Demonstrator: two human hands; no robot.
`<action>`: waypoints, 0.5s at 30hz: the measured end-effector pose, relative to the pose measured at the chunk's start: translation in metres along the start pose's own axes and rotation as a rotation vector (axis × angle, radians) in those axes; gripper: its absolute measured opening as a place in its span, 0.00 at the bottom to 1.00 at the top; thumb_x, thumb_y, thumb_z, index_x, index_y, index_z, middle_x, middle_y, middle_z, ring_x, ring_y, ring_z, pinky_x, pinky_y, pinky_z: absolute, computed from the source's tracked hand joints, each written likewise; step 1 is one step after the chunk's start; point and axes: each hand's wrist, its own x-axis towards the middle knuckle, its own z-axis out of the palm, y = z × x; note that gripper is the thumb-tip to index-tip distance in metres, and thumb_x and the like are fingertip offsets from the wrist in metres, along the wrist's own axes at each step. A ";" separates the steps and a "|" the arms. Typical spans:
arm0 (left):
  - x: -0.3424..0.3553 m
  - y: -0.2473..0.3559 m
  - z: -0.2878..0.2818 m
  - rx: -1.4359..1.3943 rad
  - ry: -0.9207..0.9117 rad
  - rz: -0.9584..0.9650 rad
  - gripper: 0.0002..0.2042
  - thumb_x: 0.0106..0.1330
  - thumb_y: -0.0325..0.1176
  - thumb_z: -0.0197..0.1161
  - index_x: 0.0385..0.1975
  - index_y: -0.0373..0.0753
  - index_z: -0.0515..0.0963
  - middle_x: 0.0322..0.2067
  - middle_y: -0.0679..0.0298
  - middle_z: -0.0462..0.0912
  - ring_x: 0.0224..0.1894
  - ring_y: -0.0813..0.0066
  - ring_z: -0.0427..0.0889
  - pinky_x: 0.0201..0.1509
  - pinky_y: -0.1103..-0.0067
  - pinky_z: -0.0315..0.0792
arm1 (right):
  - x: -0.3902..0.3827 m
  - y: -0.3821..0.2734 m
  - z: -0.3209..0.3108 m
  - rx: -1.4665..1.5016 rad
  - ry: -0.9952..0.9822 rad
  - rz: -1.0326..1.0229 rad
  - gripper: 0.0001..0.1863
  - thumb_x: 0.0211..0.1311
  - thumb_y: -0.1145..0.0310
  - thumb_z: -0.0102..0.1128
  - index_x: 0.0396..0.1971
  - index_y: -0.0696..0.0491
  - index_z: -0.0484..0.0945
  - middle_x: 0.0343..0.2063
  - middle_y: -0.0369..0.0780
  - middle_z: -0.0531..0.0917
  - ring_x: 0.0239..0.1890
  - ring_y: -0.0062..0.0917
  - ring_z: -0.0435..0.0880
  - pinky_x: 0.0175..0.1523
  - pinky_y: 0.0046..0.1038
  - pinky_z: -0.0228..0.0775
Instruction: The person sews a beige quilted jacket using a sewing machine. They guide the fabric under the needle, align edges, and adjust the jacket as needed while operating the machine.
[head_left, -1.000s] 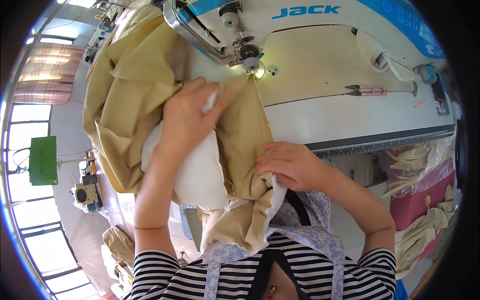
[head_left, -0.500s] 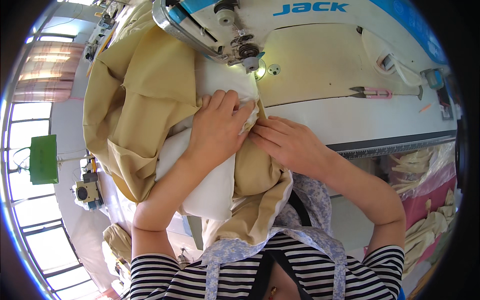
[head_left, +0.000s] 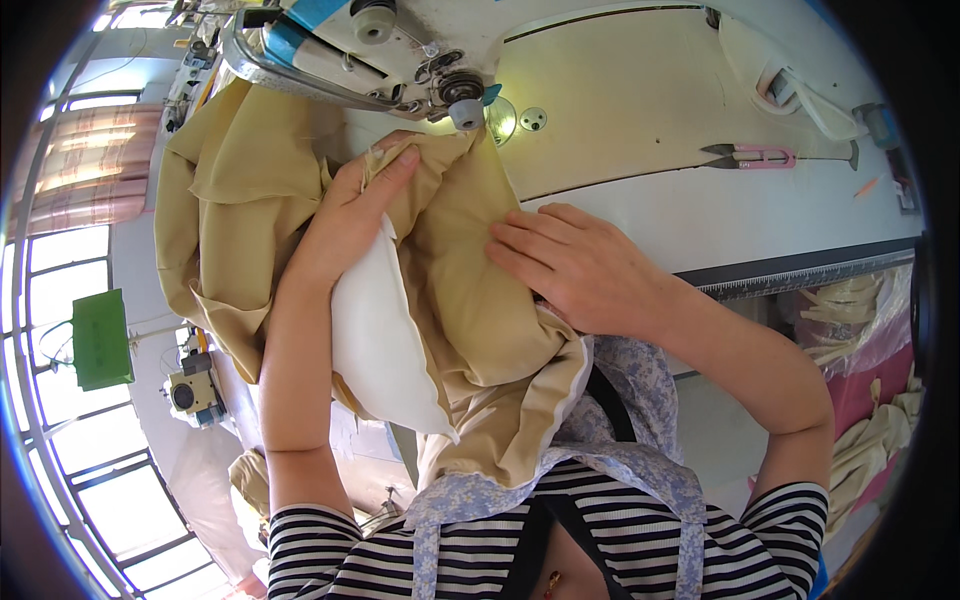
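My left hand (head_left: 352, 208) pinches folded edges of the khaki fabric (head_left: 465, 265), just below and left of the lit needle area of the sewing machine (head_left: 450, 90). My right hand (head_left: 570, 262) lies on the fabric's right side with its fingers stretched out, thumb partly hidden. White cloth (head_left: 380, 340) hangs below my left hand, and more khaki folds (head_left: 240, 200) are heaped to its left. The fabric runs down over my lap onto a floral apron (head_left: 640, 400).
Pink-handled thread snips (head_left: 765, 157) lie on the machine bed at the right. A ruler strip (head_left: 780, 275) edges the table. Below it are a pink container (head_left: 855, 380) and pale cloth. At the left are windows, a green bag (head_left: 100, 338) and another machine (head_left: 192, 390).
Since half a second ago, my left hand has moved up and left, gripping khaki fabric near the needle. My right hand moved slightly up. The machine appears higher and further left in the view.
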 end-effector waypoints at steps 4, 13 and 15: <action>0.002 0.005 -0.002 0.013 0.008 -0.085 0.24 0.77 0.43 0.58 0.63 0.31 0.74 0.58 0.63 0.80 0.64 0.76 0.72 0.70 0.79 0.60 | 0.001 -0.001 -0.003 -0.038 -0.027 0.010 0.24 0.53 0.67 0.62 0.51 0.59 0.80 0.50 0.42 0.84 0.52 0.28 0.80 0.54 0.31 0.69; -0.007 -0.005 0.032 1.010 -0.175 0.652 0.10 0.70 0.29 0.62 0.49 0.43 0.81 0.62 0.64 0.80 0.70 0.56 0.71 0.77 0.50 0.50 | 0.004 -0.002 -0.011 -0.067 -0.055 0.022 0.26 0.52 0.66 0.63 0.54 0.58 0.79 0.52 0.40 0.83 0.58 0.27 0.79 0.56 0.32 0.67; -0.010 -0.009 0.036 0.988 -0.147 0.597 0.11 0.69 0.30 0.62 0.50 0.44 0.81 0.62 0.64 0.79 0.69 0.56 0.71 0.76 0.49 0.51 | 0.004 -0.002 -0.014 -0.075 -0.083 0.027 0.27 0.52 0.66 0.64 0.55 0.57 0.78 0.52 0.39 0.83 0.60 0.27 0.78 0.57 0.33 0.66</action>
